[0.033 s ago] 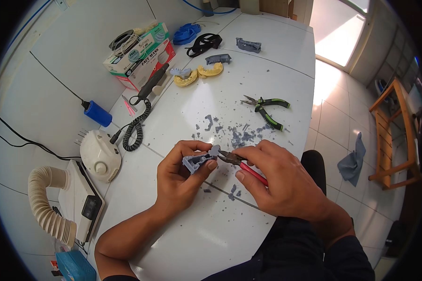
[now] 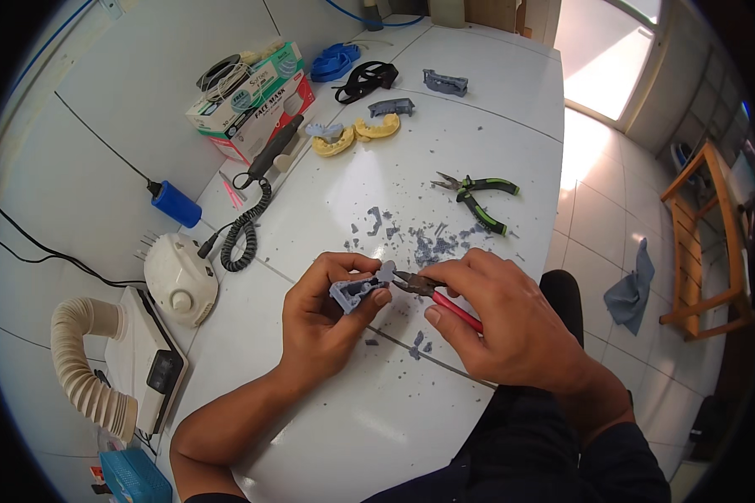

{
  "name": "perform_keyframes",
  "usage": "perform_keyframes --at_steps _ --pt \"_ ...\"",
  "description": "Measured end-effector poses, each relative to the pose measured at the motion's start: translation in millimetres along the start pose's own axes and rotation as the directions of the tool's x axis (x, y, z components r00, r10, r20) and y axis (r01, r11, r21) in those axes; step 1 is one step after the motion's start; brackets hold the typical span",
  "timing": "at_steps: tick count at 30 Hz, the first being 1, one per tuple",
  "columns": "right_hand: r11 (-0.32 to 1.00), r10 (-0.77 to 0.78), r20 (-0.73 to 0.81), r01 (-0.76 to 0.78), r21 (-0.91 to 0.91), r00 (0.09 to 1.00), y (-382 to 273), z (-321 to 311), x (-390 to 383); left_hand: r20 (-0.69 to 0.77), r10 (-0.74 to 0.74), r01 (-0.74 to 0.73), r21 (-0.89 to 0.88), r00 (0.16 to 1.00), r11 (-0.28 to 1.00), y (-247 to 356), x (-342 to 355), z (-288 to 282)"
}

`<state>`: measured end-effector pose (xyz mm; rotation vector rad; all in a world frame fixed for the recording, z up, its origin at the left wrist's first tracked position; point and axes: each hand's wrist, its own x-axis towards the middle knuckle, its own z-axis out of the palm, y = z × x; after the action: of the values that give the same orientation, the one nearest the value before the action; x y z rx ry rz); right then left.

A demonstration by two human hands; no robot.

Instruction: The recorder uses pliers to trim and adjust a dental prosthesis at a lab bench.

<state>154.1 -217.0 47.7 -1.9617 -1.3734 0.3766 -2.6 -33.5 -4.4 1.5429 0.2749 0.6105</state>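
Note:
Pinched in my left hand (image 2: 329,306) is a grey-blue plastic dental model (image 2: 348,295), with a flat piece standing up at its right end. My right hand (image 2: 512,323) is closed around red-handled cutting pliers (image 2: 457,312). The dark jaws of the pliers are at the model's right end, by that flat piece; whether they bite on it I cannot make out. Grey plastic scraps (image 2: 432,249) lie scattered on the white tabletop (image 2: 344,419) just beyond and below both hands.
Green-and-black pliers (image 2: 478,197) lie spread at the right. Farther back are yellow dental casts (image 2: 377,127), two grey models (image 2: 445,82) and a black strap (image 2: 367,81). Along the left stand mask boxes (image 2: 264,117), a handpiece (image 2: 274,151) with coiled cord, a white machine (image 2: 180,281) and a ribbed hose (image 2: 80,360).

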Motion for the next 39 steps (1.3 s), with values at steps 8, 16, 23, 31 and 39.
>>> perform_keyframes --at_steps 8,16,23,31,39 --pt "0.977 -0.208 -0.247 0.213 -0.006 0.947 25 15 6 0.032 -0.13 0.131 -0.029 0.991 0.991 8 2 0" --pt "0.901 -0.287 -0.294 0.361 0.24 0.912 24 31 26 0.143 -0.114 0.122 -0.048 0.983 0.991 5 3 -5" --pt "0.872 -0.317 -0.309 0.404 0.277 0.897 23 41 29 0.145 -0.169 0.187 -0.124 0.975 0.974 6 3 -5" --pt "0.87 -0.25 -0.307 0.353 0.345 0.918 15 38 29 0.159 -0.266 0.287 -0.125 0.951 0.95 12 3 -3" --pt "0.816 -0.112 -0.275 0.246 0.523 0.955 25 46 30 0.185 -0.267 0.291 -0.118 0.946 0.949 11 3 -6"
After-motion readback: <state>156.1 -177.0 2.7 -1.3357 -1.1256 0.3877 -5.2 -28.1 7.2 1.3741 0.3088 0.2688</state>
